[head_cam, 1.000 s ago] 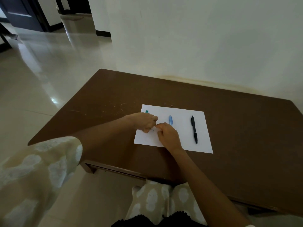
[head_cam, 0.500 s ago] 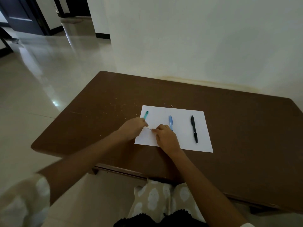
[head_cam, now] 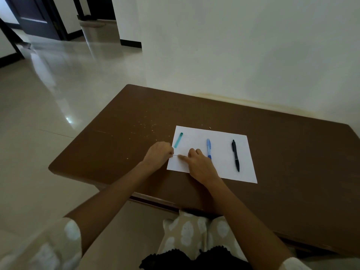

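Head view: left hand (head_cam: 160, 152), right hand (head_cam: 199, 164) each pinch one rod (head_cam: 175, 155) end; pull unevenly and you bend it.

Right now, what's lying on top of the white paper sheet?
On the white paper sheet lie a teal plastic tube, a blue pen and a black pen. The right hand lies over it too, hiding the blue pen's lower end.
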